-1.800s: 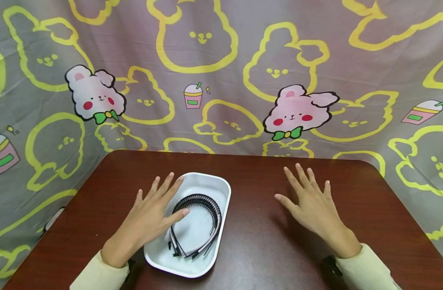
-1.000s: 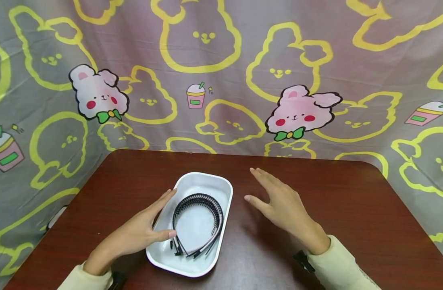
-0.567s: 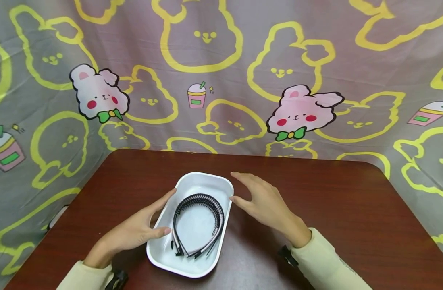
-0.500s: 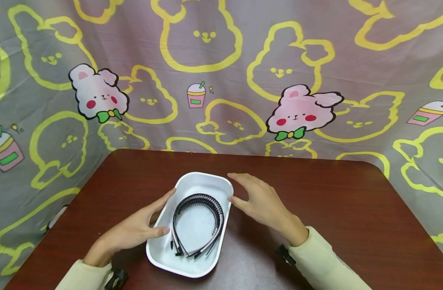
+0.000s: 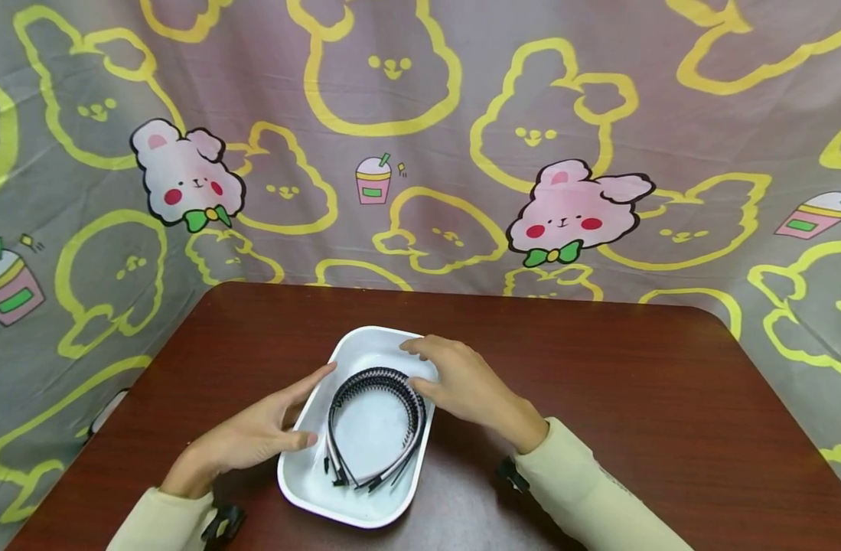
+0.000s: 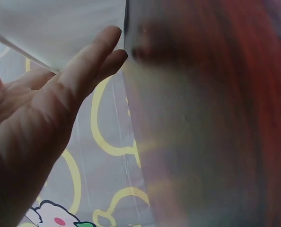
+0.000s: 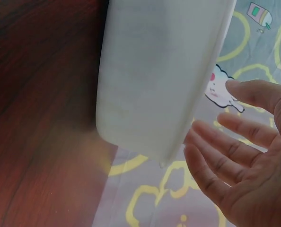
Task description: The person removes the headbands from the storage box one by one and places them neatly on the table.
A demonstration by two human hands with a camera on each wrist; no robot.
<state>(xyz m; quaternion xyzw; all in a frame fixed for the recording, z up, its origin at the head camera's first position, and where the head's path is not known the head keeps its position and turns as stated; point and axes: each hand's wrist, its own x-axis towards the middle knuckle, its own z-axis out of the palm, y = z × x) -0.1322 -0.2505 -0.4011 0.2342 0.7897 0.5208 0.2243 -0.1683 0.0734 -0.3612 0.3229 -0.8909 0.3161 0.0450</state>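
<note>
A white tray (image 5: pixel 303 490) stands on the table, and its outer wall (image 7: pixel 150 71) fills much of the right wrist view. Several black toothed headbands (image 5: pixel 377 376) lie nested in it, their ends toward me. My left hand (image 5: pixel 251 432) is at the tray's left wall, thumb over the rim and fingers along the outside; in the left wrist view these fingers (image 6: pixel 91 59) look straight. My right hand (image 5: pixel 464 383) reaches over the right rim, its thumb tip by the headbands' right side. Its fingers are spread and hold nothing.
The brown table (image 5: pixel 599 398) spreads to the right of the tray. A grey curtain (image 5: pixel 420 153) with yellow outlines and pink rabbits hangs behind the table and along its sides. Dark bands (image 5: pixel 513 474) sit at the wrists.
The right hand has come leftward from the right side of the table to over the tray's right rim. The left hand has lowered to the tray's left wall. Tray and headbands have stayed put.
</note>
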